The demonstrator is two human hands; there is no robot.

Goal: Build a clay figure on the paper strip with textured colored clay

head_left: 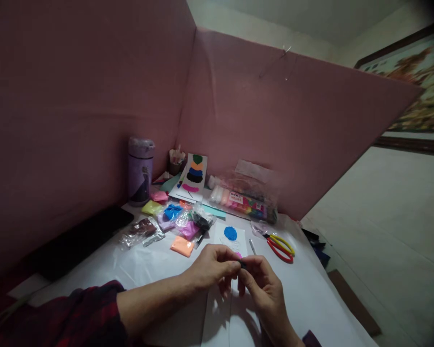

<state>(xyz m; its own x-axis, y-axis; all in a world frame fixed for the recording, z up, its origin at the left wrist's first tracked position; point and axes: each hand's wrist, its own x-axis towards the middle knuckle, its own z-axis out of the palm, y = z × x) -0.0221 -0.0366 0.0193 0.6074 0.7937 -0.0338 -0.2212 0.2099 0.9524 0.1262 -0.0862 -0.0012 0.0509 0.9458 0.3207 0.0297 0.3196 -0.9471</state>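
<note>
In the head view, the left hand (214,266) and right hand (266,285) meet, fingertips pinched together on a small black piece (242,264) between them, over the white card (220,233). A blue disc (230,233) lies on the card; a red-and-yellow-handled tool (289,251) rests right, an orange packet (182,246) left.

No words, brand or number could be read. A white rectangular label (236,198) with dark marks stood on the clear plastic package of pale, pink and many-coloured pieces (220,195), its print too small and blurred to make out. A smaller whitish patch (258,206) to its right was equally illegible, as was the small pale mark (145,170) on the lilac cylindrical bottle (134,168).
</note>
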